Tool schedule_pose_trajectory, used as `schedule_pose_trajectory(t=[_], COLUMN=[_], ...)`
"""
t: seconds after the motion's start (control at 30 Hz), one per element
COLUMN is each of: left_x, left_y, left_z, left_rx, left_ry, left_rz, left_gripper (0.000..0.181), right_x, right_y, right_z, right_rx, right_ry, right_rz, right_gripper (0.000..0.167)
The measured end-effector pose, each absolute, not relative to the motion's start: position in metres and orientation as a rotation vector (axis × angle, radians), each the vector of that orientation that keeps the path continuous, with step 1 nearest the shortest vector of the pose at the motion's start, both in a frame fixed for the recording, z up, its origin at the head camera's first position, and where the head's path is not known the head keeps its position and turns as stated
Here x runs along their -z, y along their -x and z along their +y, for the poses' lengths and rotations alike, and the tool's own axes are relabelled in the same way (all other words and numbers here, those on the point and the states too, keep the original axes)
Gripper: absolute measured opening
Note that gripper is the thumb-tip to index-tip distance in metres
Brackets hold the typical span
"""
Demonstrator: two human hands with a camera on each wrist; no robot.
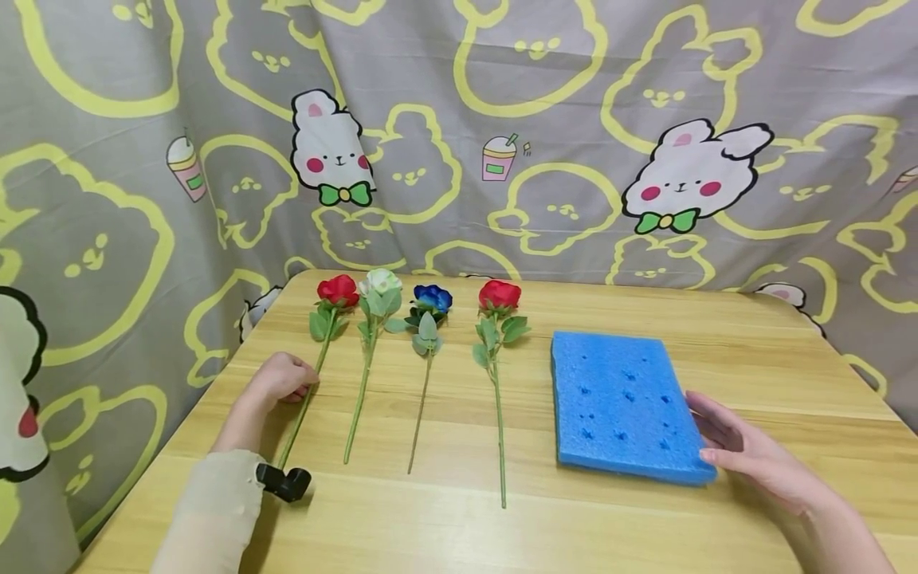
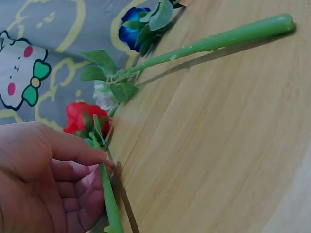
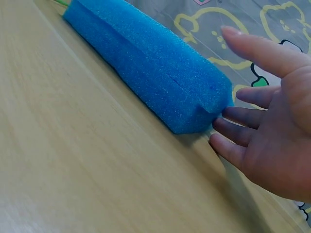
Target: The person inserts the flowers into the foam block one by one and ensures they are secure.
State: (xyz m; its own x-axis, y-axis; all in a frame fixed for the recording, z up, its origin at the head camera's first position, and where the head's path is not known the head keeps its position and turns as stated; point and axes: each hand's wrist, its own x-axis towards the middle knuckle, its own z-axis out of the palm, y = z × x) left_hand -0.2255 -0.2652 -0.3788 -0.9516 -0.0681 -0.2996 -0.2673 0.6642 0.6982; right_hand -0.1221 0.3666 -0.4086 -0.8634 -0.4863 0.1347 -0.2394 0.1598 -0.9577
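The left hand pinches the green stem of the leftmost red rose around mid-length; in the left wrist view the thumb and fingers of the left hand meet at the stem below the red bloom. At the right edge of a blue foam block with several small holes, the right hand has its fingers loosely extended. The right wrist view has the fingertips of the right hand at the end of the foam, thumb raised off it.
A white rose, a blue rose and another red rose lie in a row, blooms toward the back, between the left hand and the foam. Behind the wooden table hangs a patterned grey curtain.
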Motion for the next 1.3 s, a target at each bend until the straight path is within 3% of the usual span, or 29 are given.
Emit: schedule_pose_trajectory(t=[0.3,0.73,1.3], left_x=[0.376,0.362,0.348], left_y=[0.224,0.221,0.227], left_z=[-0.264,-0.259,-0.219], left_rx=[-1.265,-1.484,-1.71], left_ry=[0.24,0.179,-0.012], left_rz=[2.603,2.52,2.356], left_gripper=[0.03,0.035,0.038], right_x=[0.412,0.41,0.413], right_y=[0.124,0.123,0.123], right_z=[0.369,0.366,0.367], right_rx=[1.808,1.763,1.752], right_ry=[0.838,0.737,0.694], right_rz=[2.13,2.216,2.261], right_gripper=[0.075,0.069,0.065])
